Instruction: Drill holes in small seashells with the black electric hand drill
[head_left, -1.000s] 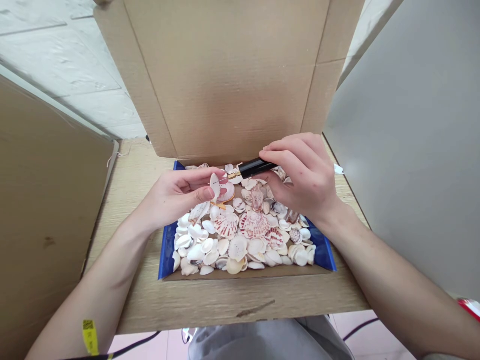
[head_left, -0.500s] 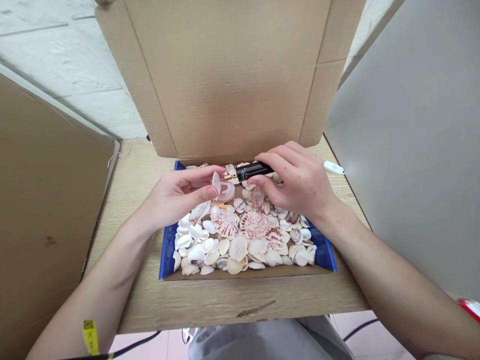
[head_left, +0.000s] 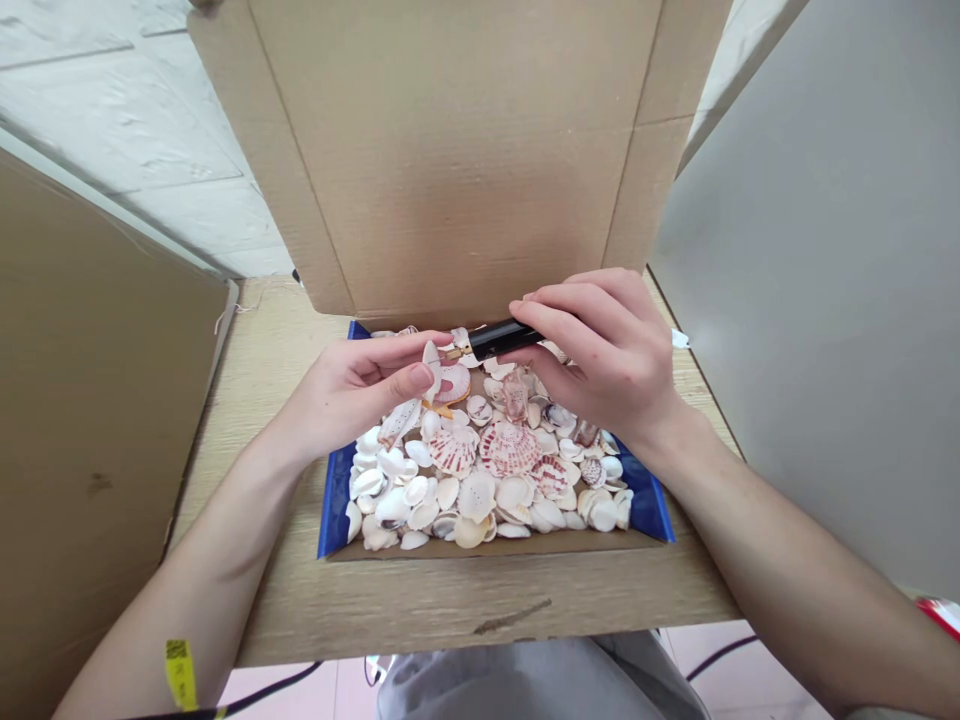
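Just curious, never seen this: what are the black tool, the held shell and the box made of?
Black tool: glossy, probably plastic, brass-coloured tip looks metal. Shell: natural shell, matte white. Box: brown corrugated cardboard, faint ribbing on the lid.

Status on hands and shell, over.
Left hand pinching small white shell. Right hand holds black pen-shaped tool, tip at shell. Loose shells below, nothing blocking.
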